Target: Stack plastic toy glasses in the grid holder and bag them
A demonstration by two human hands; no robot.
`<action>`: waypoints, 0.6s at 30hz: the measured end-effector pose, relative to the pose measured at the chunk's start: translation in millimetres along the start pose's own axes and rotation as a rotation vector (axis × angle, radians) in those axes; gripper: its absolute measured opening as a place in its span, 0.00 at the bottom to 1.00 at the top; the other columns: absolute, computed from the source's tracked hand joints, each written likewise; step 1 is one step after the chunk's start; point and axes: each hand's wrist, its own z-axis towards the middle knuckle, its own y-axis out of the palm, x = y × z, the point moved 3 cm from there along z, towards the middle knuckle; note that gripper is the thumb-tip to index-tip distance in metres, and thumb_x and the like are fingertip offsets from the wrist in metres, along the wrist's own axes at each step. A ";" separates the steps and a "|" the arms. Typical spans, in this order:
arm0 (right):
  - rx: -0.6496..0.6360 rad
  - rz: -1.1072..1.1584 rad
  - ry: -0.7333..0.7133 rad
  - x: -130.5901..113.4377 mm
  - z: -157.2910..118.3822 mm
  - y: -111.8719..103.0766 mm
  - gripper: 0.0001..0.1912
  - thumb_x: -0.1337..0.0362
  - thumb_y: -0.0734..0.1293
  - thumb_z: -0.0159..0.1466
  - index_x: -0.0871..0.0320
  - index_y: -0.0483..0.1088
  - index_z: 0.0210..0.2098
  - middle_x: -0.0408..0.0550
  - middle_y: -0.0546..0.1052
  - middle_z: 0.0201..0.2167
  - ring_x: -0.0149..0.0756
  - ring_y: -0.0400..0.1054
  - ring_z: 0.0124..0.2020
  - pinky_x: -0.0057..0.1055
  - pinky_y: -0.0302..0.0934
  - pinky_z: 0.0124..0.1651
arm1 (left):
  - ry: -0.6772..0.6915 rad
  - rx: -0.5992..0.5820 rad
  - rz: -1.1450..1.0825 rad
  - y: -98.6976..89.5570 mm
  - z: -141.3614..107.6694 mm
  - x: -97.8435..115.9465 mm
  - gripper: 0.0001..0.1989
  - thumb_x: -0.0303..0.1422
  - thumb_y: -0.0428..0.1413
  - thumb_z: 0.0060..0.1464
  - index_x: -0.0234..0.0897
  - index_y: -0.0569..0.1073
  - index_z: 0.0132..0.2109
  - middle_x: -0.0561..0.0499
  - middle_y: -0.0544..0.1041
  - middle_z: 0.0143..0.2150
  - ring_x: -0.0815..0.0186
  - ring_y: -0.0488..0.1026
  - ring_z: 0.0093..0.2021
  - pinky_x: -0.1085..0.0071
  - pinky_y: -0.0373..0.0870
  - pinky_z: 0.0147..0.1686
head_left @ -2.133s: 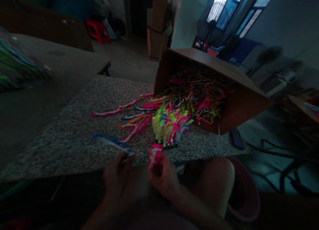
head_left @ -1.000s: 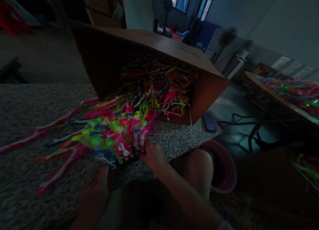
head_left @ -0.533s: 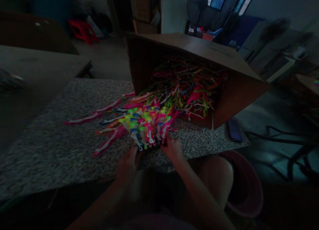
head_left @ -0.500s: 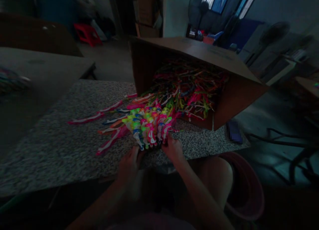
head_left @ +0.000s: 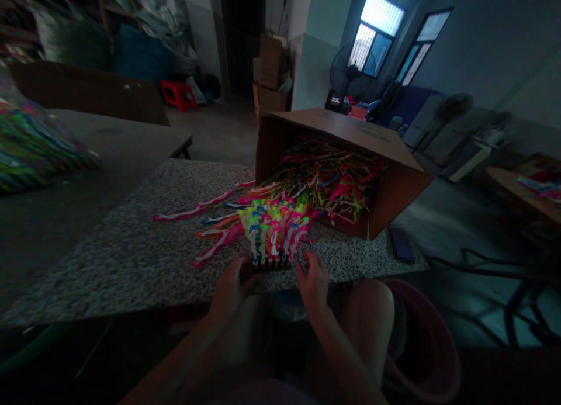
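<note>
A thick bunch of neon pink, yellow, green and blue strips with white bands lies on a speckled stone-topped table. Its near ends line up in a row along a narrow dark holder, whose exact kind I cannot make out. My left hand grips the left end of that holder between thumb and fingers. At the right end, my right hand has its fingers bent and apart, close to the pink strips, with nothing visible in it. Several loose pink, orange and blue strips fan out leftward.
A cardboard box on its side holds many more tangled strips. A dark phone-like object, partly blurred, lies at the table's right. A pink tub stands below. Another table carries a heap of colourful strips.
The view has tilted up and shifted left. My right hand has loosened from the right end of the holder, its fingers parting. My left hand stays at the left end.
</note>
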 end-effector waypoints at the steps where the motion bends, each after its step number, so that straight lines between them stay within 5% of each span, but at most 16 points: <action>1: -0.020 -0.030 -0.064 -7.9 -2.9 0.9 0.11 0.64 0.62 0.65 0.58 0.69 0.46 0.51 0.74 0.41 0.34 0.70 0.43 0.27 0.61 0.46 | 0.008 0.027 -0.006 0.5 -1.7 0.8 0.18 0.46 0.54 0.53 0.36 0.68 0.43 0.47 0.76 0.38 0.61 0.75 0.38 0.66 0.71 0.38; 5: -0.222 -0.188 -0.104 -36.6 0.1 15.2 0.12 0.60 0.60 0.67 0.56 0.70 0.46 0.51 0.75 0.39 0.33 0.71 0.38 0.25 0.61 0.41 | -0.003 0.060 0.016 8.1 -0.2 2.8 0.17 0.46 0.50 0.57 0.35 0.70 0.39 0.47 0.76 0.35 0.63 0.74 0.35 0.68 0.69 0.36; 11: -0.417 -0.265 -0.042 -41.0 23.0 18.3 0.13 0.63 0.59 0.67 0.59 0.74 0.38 0.51 0.77 0.34 0.36 0.71 0.37 0.27 0.60 0.40 | 0.000 0.031 0.021 16.2 10.9 -2.0 0.18 0.45 0.48 0.58 0.34 0.71 0.41 0.47 0.78 0.37 0.65 0.75 0.36 0.71 0.69 0.37; 18: -0.347 -0.273 -0.041 -45.5 32.1 10.0 0.12 0.66 0.58 0.67 0.62 0.73 0.38 0.46 0.76 0.33 0.33 0.71 0.36 0.27 0.62 0.42 | -0.097 -0.053 0.167 13.3 12.6 -1.6 0.19 0.45 0.51 0.57 0.35 0.71 0.45 0.51 0.77 0.38 0.64 0.74 0.38 0.72 0.66 0.37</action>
